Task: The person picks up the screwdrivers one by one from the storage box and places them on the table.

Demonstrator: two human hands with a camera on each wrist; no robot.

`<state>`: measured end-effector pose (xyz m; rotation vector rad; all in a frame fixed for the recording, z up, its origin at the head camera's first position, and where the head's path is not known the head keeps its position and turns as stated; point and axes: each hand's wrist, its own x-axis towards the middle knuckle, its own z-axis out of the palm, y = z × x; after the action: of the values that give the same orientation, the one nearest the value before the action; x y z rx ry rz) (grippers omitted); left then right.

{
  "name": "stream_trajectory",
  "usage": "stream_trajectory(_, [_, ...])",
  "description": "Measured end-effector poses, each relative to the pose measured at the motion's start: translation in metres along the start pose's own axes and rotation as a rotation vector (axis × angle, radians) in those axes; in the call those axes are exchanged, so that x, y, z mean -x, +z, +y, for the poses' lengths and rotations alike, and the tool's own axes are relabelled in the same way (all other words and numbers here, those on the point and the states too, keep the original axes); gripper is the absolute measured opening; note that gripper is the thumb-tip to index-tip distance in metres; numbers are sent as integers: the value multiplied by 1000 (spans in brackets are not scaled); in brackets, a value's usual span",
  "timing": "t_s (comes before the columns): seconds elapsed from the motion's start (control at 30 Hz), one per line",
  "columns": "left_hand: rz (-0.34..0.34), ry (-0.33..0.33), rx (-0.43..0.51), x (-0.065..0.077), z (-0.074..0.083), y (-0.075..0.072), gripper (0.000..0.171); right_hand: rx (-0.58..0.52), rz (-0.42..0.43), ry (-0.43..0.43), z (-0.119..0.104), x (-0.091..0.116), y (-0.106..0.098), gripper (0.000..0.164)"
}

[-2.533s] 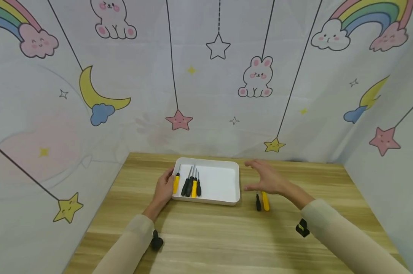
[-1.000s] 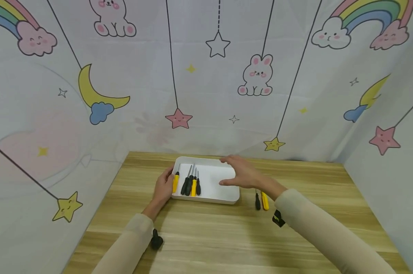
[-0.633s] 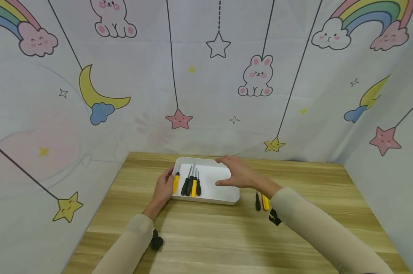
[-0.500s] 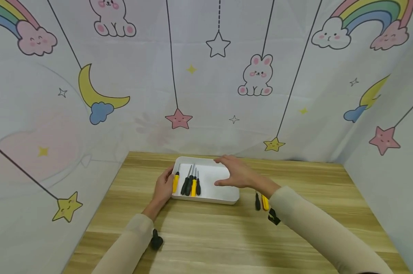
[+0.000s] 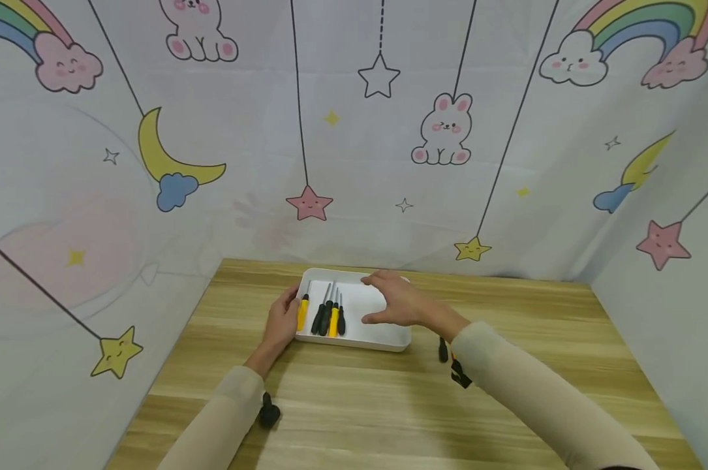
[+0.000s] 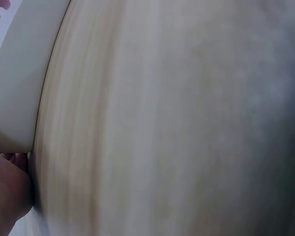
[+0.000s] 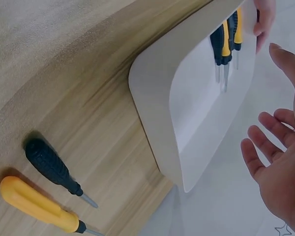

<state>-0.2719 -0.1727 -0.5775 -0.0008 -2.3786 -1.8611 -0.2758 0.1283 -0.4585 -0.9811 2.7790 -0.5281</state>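
The white tray point(image 5: 355, 314) on the wooden table point(image 5: 354, 405) is clasped at its left end by the left hand point(image 5: 282, 324), seemingly for steadiness, while above it the right hand point(image 5: 403, 301) is held empty, thumb and fingers apart.

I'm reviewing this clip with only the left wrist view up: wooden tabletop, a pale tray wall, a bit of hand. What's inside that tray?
Observer: The white tray holds five screwdrivers, grouped toward its left end.

Operator: Are any lying outside it?

Observer: Yes, a black-handled screwdriver and a yellow-handled screwdriver lie side by side on the table.

Operator: Is the right hand carrying one?

Observer: No, the right hand has its thumb and fingers apart and holds nothing.
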Motion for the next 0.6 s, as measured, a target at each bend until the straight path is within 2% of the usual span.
stream_trajectory(0.17, [4, -2, -11, 0, 0, 0, 46, -10, -28, -4, -3, -4, 9, 89])
stream_trajectory(0.37, [-8, -11, -28, 1, 0, -1, 46, 23, -23, -27, -6, -10, 24, 88])
stream_trajectory(0.6, [-9, -11, -21, 1, 1, 0, 46, 8, -35, -34, -12, -16, 35, 89])
